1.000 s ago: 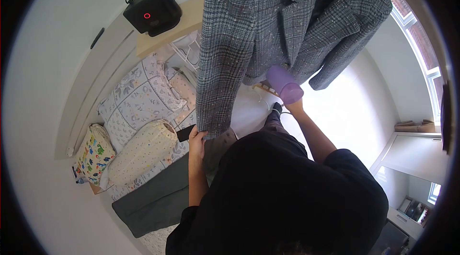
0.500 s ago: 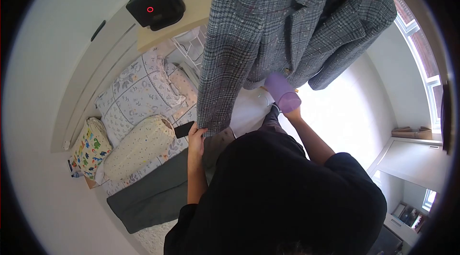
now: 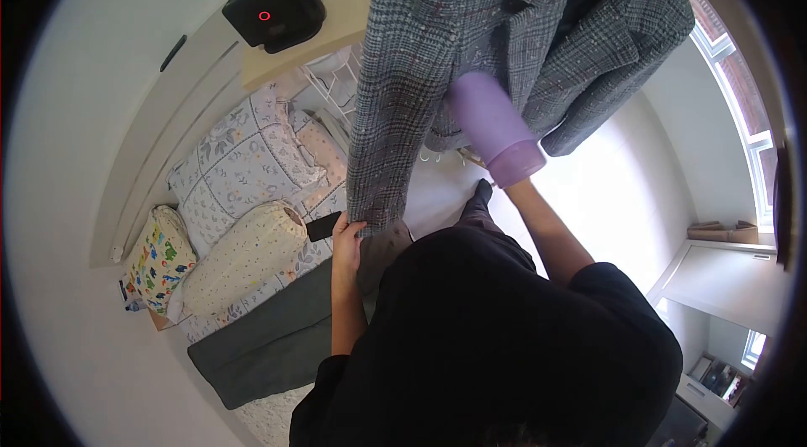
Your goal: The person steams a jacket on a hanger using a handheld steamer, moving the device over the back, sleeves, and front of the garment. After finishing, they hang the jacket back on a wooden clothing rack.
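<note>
In front of me hangs a grey tweed blazer (image 3: 412,69) with a dark lining, its front partly parted. My left hand (image 3: 346,244) pinches the cuff of the sleeve on the left, holding it down. A purple handheld garment steamer (image 3: 496,123) with a translucent end is in my right hand (image 3: 519,188). Its body covers most of those fingers. The steamer's far end overlaps the inner side of that sleeve and the front panel. Beside my left hand lies a dark flat rectangular object (image 3: 323,227) on the bed.
On the left, the bed holds a patterned pillow (image 3: 244,153), a cream bolster (image 3: 244,258), a colourful small pillow (image 3: 160,258) and dark trousers (image 3: 269,338). A black device (image 3: 273,10) stands on a wooden shelf (image 3: 345,18). A white cabinet (image 3: 723,279) stands at right.
My right hand has lifted the steamer slightly and swung its far end up and left, toward the sleeve. My left hand stays on the cuff.
</note>
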The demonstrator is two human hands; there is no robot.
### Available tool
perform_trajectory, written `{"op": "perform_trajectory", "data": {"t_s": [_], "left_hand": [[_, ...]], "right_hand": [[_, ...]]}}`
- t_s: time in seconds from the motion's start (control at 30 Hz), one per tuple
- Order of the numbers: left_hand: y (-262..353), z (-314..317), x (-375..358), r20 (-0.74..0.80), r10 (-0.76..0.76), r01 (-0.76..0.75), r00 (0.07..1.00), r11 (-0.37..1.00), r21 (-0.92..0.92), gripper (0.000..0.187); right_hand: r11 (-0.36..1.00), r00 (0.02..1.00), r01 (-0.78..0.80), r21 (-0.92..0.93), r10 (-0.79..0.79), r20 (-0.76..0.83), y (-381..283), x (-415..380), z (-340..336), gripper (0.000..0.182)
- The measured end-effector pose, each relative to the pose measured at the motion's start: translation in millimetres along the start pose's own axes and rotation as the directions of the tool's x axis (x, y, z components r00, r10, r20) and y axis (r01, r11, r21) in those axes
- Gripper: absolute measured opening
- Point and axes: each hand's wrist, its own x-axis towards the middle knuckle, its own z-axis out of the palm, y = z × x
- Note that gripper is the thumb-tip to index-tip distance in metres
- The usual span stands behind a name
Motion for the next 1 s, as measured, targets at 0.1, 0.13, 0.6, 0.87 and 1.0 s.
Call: {"op": "perform_trajectory", "data": {"t_s": [0.1, 0.13, 0.6, 0.87, 1.0], "left_hand": [[-8.7, -8.9, 1.8, 0.049, 0.006, -0.007, 0.999, 0.999, 0.031, 0.035], [-11.5, -9.7, 1.3, 0.045, 0.009, -0.010, 0.999, 1.000, 0.024, 0.035], [1.2, 4.5, -7.5, -0.044, -0.034, 0.035, 0.998, 0.999, 0.021, 0.029], [-6.0, -6.7, 6.2, 0.013, -0.015, 0.015, 1.000, 1.000, 0.013, 0.033], [-10.4, -6.9, 12.6, 0.018, -0.032, 0.032, 0.999, 0.999, 0.001, 0.032]], "right_hand": [[1.000, 1.000, 0.025, 0.007, -0.025, 0.005, -3.1, 9.7, 1.9, 0.035], [0.997, 0.995, 0.078, 0.024, -0.076, -0.057, -4.8, 4.4, 3.8, 0.034], [0.893, 0.891, -0.377, 0.246, 0.277, 0.360, 8.8, -33.6, 31.7, 0.030], [0.993, 0.996, -0.060, 0.103, 0.066, -0.057, 57.2, -10.2, -27.7, 0.032], [0.998, 0.994, -0.050, -0.036, 0.046, -0.103, 92.2, -24.9, -71.9, 0.031]]}}
